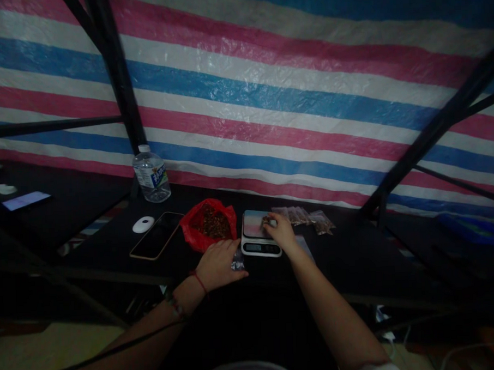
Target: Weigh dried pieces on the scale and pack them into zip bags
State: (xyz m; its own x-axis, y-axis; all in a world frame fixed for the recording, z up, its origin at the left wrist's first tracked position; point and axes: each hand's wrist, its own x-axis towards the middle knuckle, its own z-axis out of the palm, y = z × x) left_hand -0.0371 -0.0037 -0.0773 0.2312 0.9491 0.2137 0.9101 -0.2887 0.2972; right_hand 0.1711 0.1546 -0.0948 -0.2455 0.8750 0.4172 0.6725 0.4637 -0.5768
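Note:
A small digital scale (258, 232) sits on the dark table (348, 257). My right hand (280, 230) rests over the scale's right side, fingers pinched on a small clear packet (269, 222) on its platform. My left hand (220, 264) lies on the table just left of the scale, fingers closed over a small shiny plastic bag (237, 260). A red plastic bag (209, 224) open on brown bits stands right behind my left hand. Several filled clear packets (306, 217) lie to the right of the scale.
A black phone (156, 235) and a white mouse (143, 224) lie left of the red bag. A water bottle (151, 174) stands behind them by a black frame post (115, 71). A striped tarp (292, 96) forms the back wall. Another lit phone (25, 200) lies far left.

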